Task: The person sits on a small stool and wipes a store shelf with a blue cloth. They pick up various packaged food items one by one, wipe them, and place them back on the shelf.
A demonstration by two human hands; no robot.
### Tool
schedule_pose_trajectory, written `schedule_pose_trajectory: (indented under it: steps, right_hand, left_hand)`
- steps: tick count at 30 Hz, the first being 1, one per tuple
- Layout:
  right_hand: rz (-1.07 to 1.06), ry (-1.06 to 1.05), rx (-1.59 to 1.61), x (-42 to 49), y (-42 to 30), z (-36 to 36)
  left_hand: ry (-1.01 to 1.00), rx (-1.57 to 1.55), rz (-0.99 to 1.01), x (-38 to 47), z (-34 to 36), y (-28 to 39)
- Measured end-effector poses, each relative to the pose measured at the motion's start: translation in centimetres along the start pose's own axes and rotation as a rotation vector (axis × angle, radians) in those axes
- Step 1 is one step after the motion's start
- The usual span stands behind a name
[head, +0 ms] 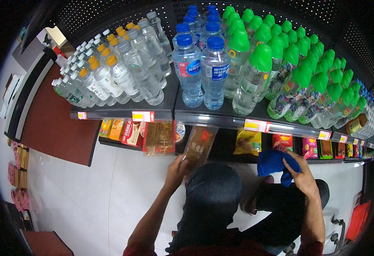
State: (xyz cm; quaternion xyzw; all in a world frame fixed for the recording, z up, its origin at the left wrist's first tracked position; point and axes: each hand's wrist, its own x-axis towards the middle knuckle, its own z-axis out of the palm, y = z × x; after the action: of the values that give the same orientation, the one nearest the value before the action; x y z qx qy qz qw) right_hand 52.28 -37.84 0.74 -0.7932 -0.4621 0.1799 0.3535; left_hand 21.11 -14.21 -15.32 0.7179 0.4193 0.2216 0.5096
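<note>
My left hand (176, 168) grips the near end of a long, clear-wrapped snack package (197, 148) with brown contents. The package's far end reaches under the front edge of the upper black shelf (199, 116). A folded blue cloth (271, 162) is pinched in my right hand (303, 177), just in front of the lower shelf. Beyond that cloth is a red snack bag (282, 140), partly covered by it. Between my hands a yellow snack bag (248, 142) lies on the lower shelf (222, 150). Left of the held package, a similar brown snack package (159, 139) overhangs the shelf edge.
Blue-capped water bottles (215, 73), green-capped bottles (252, 80) and orange-capped bottles (111, 80) crowd the upper shelf. A red-brown panel (65, 124) stands at the left. My bent knee (214, 188) is close below the lower shelf. A red object (358, 220) is at the right.
</note>
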Motion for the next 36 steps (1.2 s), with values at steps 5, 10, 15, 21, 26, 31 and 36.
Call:
schedule_pose_trajectory:
  steps: [5, 10, 15, 21, 26, 31, 36]
  right_hand:
    - [-0.078, -0.104, 0.033, 0.7, -1.1, 0.5]
    - [-0.09, -0.226, 0.08, 2.2, -2.0, 1.2]
    - [0.109, -0.386, 0.149, 2.8, -3.1, 1.2]
    - [0.153, -0.462, 0.155, 3.2, -3.8, 1.2]
    - [0.204, -0.472, 0.137, 2.9, -3.9, 1.1]
    - [0.161, -0.457, 0.142, 2.7, -3.6, 1.2]
    - [0.183, -0.397, 0.163, 2.4, -3.3, 1.5]
  left_hand:
    - [-0.088, -0.186, 0.084, 7.8, 5.1, -6.3]
    - [0.096, -0.129, 0.098, 13.5, 8.4, -10.8]
    - [0.238, 0.854, 0.147, 13.8, 9.5, -10.9]
    - [-0.194, 0.779, 0.309, 9.4, 12.4, -10.1]
    - [-0.256, 0.827, 0.28, 9.5, 13.1, -10.1]
    - [-0.262, 0.939, 0.309, 10.0, 12.6, -10.1]
    - [-0.241, 0.874, 0.322, 9.8, 13.3, -10.3]
